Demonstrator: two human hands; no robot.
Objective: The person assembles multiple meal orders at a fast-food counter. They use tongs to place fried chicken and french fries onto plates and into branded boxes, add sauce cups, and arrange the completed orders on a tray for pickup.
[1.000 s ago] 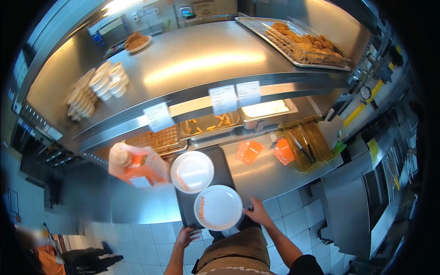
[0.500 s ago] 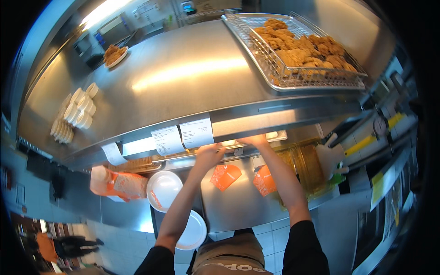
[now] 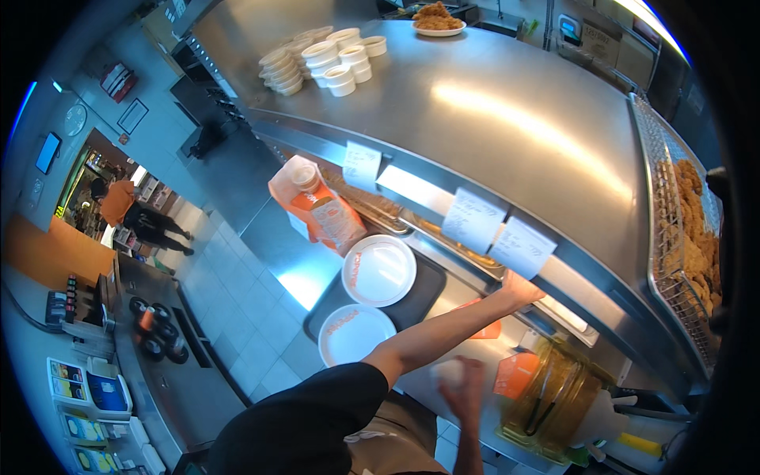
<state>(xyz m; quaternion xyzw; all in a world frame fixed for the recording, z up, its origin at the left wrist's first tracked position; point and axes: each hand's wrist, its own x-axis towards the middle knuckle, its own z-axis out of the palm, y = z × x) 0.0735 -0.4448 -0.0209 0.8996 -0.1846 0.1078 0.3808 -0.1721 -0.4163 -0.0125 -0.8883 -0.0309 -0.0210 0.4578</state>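
Observation:
My left hand [image 3: 522, 293] reaches across the counter to the hot shelf's lower edge. Its fingers are largely hidden beneath the hanging paper slips [image 3: 522, 247]. Closer to my body, my right hand [image 3: 467, 388] is curled and smeared by motion, with a pale blurred thing at its fingers. Between and beside the hands lie two orange cartons, one [image 3: 485, 328] partly behind my left forearm, the other [image 3: 516, 374] right of my right hand. Two white plates, a far one [image 3: 380, 271] and a near one [image 3: 352, 336], rest on a dark tray [image 3: 431, 289].
An orange-and-white bag [image 3: 317, 207] with a lidded cup stands left of the plates. Stacked white cups [image 3: 340, 63] and a plate of fried food [image 3: 438, 20] sit on the shelf. Right are a fried chicken basket [image 3: 673, 261] and an amber container [image 3: 518, 416]. Another person [image 3: 131, 210] stands far left.
The view has swung left, bringing the side counter into sight. My right hand has drawn back from the shelf toward my body; the left hand stays at the shelf edge.

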